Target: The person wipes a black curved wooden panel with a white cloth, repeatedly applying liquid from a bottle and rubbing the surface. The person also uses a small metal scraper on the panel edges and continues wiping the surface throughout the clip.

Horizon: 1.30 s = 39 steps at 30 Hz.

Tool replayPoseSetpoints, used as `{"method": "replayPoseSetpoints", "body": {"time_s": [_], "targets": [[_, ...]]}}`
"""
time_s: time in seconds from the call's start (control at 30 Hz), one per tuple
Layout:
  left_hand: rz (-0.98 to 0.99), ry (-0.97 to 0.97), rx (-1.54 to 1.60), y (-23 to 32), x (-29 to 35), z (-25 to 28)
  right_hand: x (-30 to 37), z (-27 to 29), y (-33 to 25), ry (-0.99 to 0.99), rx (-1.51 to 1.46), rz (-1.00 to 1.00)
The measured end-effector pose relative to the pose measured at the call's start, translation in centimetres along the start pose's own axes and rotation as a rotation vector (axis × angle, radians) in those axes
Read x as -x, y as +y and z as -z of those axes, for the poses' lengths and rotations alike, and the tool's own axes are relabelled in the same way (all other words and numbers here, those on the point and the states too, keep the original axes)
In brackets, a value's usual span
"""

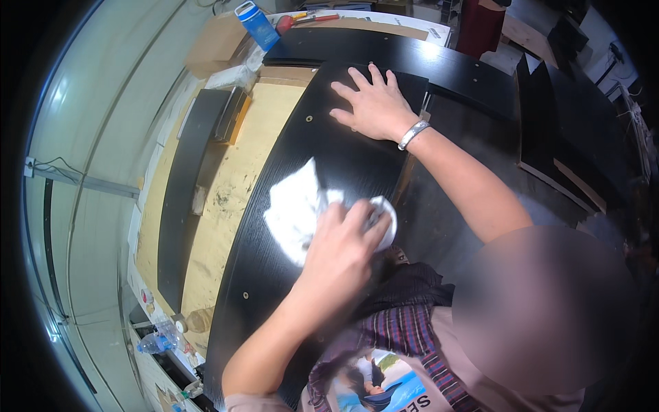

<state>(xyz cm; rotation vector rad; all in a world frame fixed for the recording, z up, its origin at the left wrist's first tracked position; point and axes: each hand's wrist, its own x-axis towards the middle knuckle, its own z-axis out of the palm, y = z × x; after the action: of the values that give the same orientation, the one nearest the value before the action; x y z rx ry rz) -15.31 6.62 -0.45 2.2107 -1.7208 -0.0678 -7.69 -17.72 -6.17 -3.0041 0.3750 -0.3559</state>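
Observation:
Under my hands lies a long black wood-grain board (285, 185) with a curved edge and small brass-coloured round fittings set in its face. My left hand (343, 244) is closed on a crumpled white cloth (295, 206), pressed against the board's middle; the fingers are slightly smeared by motion. Part of the cloth spreads out flat to the left of the fingers, and another fold bulges to their right. Farther off, my right hand (377, 103) rests palm down with fingers spread near the board's far end. A silver bangle (413, 134) circles that wrist.
A yellowish worktop (264, 113) holds another curved black panel (189, 199) on the left. Beyond are a black board (412, 55), a blue-and-white carton (257, 26) and a red-handled tool (309, 20). Plastic bottles (158, 342) stand at the near left; black panels (559, 151) lean at the right.

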Motion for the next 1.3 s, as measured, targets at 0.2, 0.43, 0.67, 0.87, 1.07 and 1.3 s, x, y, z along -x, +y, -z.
{"method": "replayPoseSetpoints", "body": {"time_s": [0.2, 0.43, 0.67, 0.87, 1.07, 1.3], "targets": [[-0.019, -0.141, 0.059, 0.4, 0.8, 0.9, 0.4, -0.2, 1.2, 0.033, -0.007, -0.017], [0.035, -0.035, 0.068, 0.1, -1.3, 0.1, 0.2, -0.4, 0.1, 0.052, -0.023, 0.004], [0.146, -0.168, 0.046, 1.1, 1.9, 1.9, 0.1, -1.6, 0.8, 0.151, -0.03, 0.015], [0.017, -0.064, -0.022, 0.0, -3.6, -0.4, 0.3, -0.5, 0.2, 0.06, -0.026, 0.002], [0.153, -0.132, 0.005, 1.4, 1.9, 1.5, 0.2, -0.3, 0.6, 0.045, 0.002, -0.015], [0.083, 0.012, -0.041, 0.3, -3.5, -0.9, 0.0, -0.1, 0.0, 0.026, 0.004, -0.009]]}}
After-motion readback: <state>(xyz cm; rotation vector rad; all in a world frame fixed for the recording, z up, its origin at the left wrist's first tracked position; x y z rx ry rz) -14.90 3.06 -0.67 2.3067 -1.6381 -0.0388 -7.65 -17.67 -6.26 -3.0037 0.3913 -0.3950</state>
